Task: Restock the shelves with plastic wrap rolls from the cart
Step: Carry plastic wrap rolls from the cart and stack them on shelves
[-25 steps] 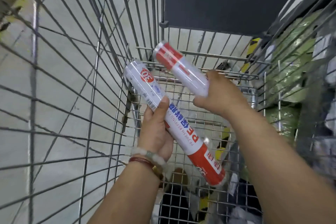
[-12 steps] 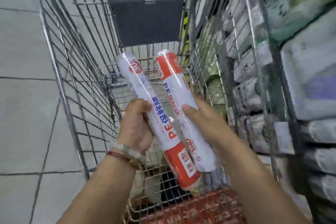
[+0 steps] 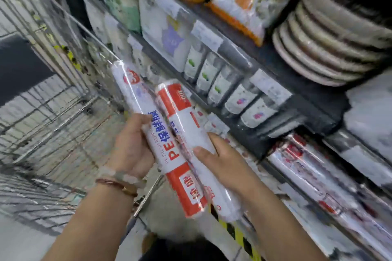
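1. The left hand (image 3: 131, 146) curls around one plastic wrap roll (image 3: 157, 140), its red end nearest the wrist.
2. The right hand (image 3: 220, 163) grips a second roll (image 3: 188, 133), touching the first.
3. Shelves (image 3: 275, 112) lie beyond the right hand; the wire cart (image 3: 53, 112) is left of the left hand.

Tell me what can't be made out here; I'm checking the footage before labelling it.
- Head view: white shelf price tags, print lost to motion blur.
- Left hand fingers, hidden behind its red-and-white plastic wrap roll.
- Stacked beige plates, cut off by the right edge.
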